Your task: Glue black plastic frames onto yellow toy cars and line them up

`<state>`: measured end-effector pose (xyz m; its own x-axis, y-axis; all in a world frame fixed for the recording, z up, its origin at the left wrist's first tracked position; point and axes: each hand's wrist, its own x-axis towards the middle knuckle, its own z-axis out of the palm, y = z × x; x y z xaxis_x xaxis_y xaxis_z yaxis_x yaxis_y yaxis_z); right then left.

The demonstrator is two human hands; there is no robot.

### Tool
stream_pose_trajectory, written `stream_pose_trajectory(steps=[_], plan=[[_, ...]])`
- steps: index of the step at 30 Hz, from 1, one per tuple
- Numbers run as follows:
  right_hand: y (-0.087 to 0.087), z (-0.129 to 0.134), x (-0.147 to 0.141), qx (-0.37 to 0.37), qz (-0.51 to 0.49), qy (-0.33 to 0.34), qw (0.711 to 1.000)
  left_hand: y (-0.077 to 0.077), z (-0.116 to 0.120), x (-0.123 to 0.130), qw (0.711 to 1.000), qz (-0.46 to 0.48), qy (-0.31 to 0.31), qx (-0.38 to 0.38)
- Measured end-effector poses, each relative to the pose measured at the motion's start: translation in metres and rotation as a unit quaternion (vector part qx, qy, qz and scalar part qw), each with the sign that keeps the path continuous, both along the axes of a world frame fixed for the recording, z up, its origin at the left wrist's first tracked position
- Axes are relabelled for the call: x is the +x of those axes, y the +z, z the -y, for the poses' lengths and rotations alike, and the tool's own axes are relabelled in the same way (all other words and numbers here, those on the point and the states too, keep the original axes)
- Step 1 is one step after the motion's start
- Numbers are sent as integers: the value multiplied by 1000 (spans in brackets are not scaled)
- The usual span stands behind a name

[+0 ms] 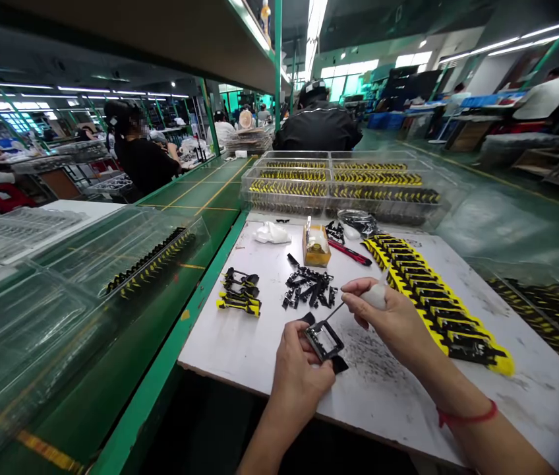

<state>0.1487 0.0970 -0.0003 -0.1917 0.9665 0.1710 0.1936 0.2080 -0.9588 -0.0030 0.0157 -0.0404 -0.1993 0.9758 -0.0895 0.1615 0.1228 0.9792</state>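
In the head view, at lower centre, the left hand (299,382) clenches a black plastic frame (325,343), and the right hand (388,323) pinches a thin pin (335,312), its tip at the frame. A slip of the pin could scratch the frame; a loose grip could drop it near the black parts (309,287).

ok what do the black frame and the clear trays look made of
The black frame looks like moulded plastic: matte, with thin, crisp walls, though the look doesn't fully rule out metal. The stacked trays look like thin formed plastic: glossy and see-through, with the yellow-and-black parts showing through.
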Motion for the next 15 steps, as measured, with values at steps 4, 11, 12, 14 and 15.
stream_pose_trajectory(steps=[4, 11, 12, 14, 15], plan=[[-4, -3, -4, -9, 3, 1, 1000, -1, 0, 0, 1000, 5, 2, 7], [-12, -8, -7, 13, 18, -8, 1000, 0, 0, -1, 1000, 2, 4, 19], [-12, -8, -7, 17, 23, -10, 1000, 0, 0, -1, 1000, 1, 3, 17], [-11, -7, -7, 19, 26, -13, 999, 1, 1, -2, 1000, 0, 0, 14], [-10, -7, -6, 17, 21, -13, 1000, 1, 1, -2, 1000, 0, -1, 16]])
